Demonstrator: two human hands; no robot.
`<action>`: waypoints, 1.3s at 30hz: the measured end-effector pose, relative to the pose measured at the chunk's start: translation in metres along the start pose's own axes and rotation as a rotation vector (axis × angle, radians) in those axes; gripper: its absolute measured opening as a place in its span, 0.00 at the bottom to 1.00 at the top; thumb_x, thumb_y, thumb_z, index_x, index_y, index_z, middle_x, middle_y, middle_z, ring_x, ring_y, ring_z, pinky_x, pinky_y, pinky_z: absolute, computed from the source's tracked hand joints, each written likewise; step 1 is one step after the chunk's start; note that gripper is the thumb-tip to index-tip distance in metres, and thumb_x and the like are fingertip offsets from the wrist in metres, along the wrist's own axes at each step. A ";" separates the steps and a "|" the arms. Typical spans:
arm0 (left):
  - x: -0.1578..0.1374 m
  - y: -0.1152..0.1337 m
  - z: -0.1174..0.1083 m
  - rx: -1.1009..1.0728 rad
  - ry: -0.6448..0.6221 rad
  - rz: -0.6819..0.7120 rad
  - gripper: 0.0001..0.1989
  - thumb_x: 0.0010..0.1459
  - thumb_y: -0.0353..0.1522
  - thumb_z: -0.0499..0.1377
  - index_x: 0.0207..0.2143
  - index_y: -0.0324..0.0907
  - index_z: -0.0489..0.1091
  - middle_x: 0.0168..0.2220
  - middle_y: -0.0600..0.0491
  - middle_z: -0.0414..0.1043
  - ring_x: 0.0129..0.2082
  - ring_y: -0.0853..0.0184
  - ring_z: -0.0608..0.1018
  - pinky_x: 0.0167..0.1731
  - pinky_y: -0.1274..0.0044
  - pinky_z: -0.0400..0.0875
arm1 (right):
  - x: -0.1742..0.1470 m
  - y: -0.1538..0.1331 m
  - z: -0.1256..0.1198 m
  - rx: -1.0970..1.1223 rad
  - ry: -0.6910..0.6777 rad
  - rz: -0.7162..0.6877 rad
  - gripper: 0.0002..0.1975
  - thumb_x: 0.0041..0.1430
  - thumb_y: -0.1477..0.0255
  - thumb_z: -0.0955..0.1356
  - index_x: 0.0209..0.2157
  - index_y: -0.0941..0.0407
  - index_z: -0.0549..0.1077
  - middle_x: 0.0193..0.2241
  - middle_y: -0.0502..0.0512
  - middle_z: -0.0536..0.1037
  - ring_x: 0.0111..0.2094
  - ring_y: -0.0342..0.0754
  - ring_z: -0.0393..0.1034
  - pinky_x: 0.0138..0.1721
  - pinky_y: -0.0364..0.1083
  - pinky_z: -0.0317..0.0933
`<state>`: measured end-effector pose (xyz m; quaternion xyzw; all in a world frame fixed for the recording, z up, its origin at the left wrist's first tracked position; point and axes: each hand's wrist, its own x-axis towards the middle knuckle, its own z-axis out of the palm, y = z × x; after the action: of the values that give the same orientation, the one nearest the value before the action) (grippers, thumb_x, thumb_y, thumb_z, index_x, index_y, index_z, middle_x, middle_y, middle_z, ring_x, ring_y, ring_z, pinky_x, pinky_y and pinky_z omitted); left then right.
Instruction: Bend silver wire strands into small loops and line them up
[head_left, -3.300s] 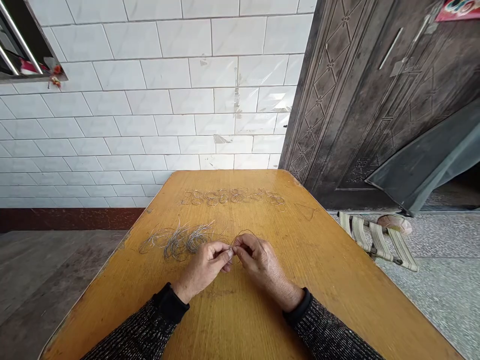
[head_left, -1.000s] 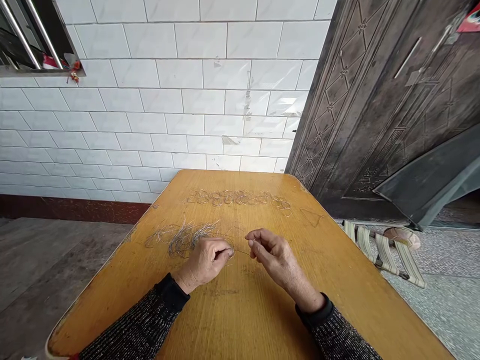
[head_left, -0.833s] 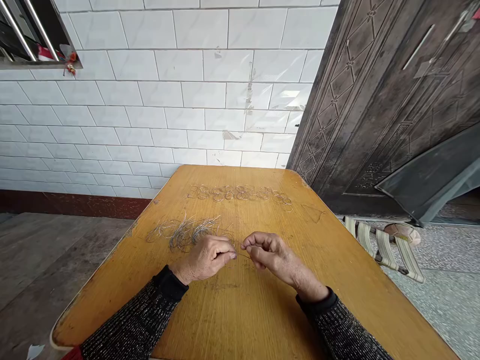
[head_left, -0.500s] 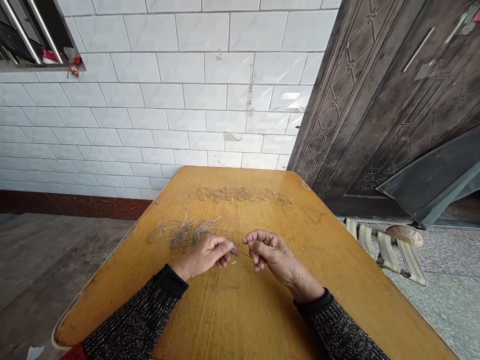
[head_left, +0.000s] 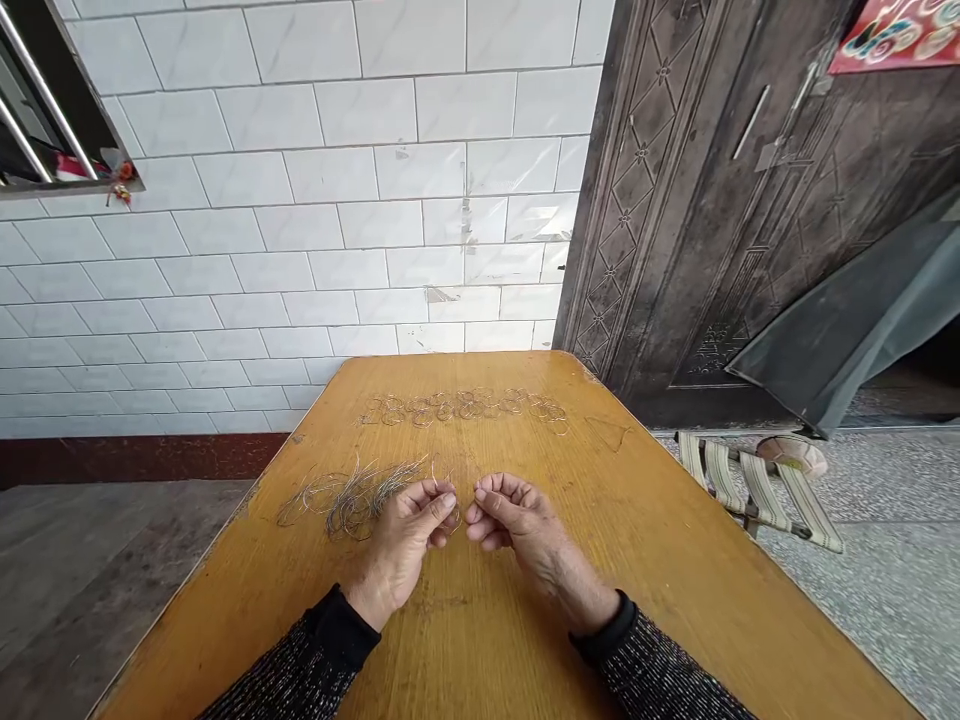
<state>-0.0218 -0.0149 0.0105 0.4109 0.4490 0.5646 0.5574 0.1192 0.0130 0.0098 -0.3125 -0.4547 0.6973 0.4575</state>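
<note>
My left hand point(head_left: 411, 530) pinches a thin wire point(head_left: 433, 468), whose end sticks up above the fingertips and which curves down between the hands. Close by on the right, my right hand point(head_left: 517, 520) has its thumb and forefinger closed at the wire as well; the exact hold is too fine to see. Left of my left hand lies a loose bundle of thin silvery wires point(head_left: 349, 500) on the wooden table point(head_left: 480, 640). Farther back, a row of several wire rings point(head_left: 465, 405) stretches across the tabletop, partly overlapping.
A bent piece of wire point(head_left: 609, 432) lies near the table's right edge. White tiled wall point(head_left: 300, 240) stands behind the table, with a dark carved door point(head_left: 675, 250) at right. A low striped folding stool point(head_left: 757, 490) is on the floor to the right.
The camera view has shifted. My hands have turned, fingers now more upright, and the wire that was stretched between them now curves up at my left fingertips.
</note>
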 end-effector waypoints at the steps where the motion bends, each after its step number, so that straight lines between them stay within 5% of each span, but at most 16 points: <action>1: 0.000 0.000 0.000 0.015 0.017 0.010 0.11 0.44 0.36 0.63 0.28 0.38 0.68 0.25 0.54 0.66 0.24 0.74 0.67 0.21 0.82 0.56 | 0.000 0.001 0.001 -0.003 -0.011 0.004 0.17 0.41 0.61 0.71 0.25 0.59 0.66 0.20 0.50 0.75 0.18 0.40 0.69 0.16 0.35 0.57; 9: 0.003 -0.003 0.000 -0.173 0.046 -0.138 0.11 0.43 0.34 0.64 0.27 0.39 0.66 0.23 0.58 0.67 0.17 0.79 0.65 0.15 0.86 0.52 | -0.002 0.003 0.005 0.103 -0.012 -0.013 0.15 0.41 0.65 0.72 0.26 0.59 0.65 0.22 0.50 0.76 0.18 0.39 0.69 0.17 0.35 0.58; 24: 0.005 -0.003 0.003 -0.524 0.156 -0.209 0.04 0.54 0.26 0.56 0.26 0.37 0.66 0.25 0.54 0.70 0.22 0.77 0.72 0.22 0.86 0.68 | -0.002 0.001 0.005 0.234 -0.040 -0.084 0.12 0.46 0.65 0.71 0.25 0.58 0.67 0.23 0.50 0.75 0.21 0.38 0.70 0.21 0.36 0.62; 32: 0.004 0.003 0.000 -0.618 -0.109 -0.213 0.08 0.48 0.29 0.62 0.27 0.39 0.64 0.22 0.61 0.64 0.15 0.82 0.65 0.15 0.89 0.61 | -0.003 -0.002 0.002 0.263 -0.074 -0.097 0.12 0.48 0.64 0.70 0.32 0.57 0.70 0.21 0.48 0.74 0.19 0.38 0.67 0.22 0.37 0.62; 39: 0.006 -0.005 0.002 -0.439 0.109 -0.182 0.07 0.48 0.28 0.62 0.26 0.38 0.64 0.21 0.59 0.66 0.16 0.81 0.66 0.15 0.88 0.59 | -0.004 0.000 0.003 0.135 -0.117 -0.155 0.14 0.51 0.64 0.67 0.39 0.56 0.71 0.26 0.50 0.75 0.23 0.39 0.69 0.27 0.40 0.64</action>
<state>-0.0187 -0.0092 0.0058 0.2069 0.3803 0.6172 0.6570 0.1181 0.0086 0.0116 -0.2037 -0.4554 0.7058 0.5029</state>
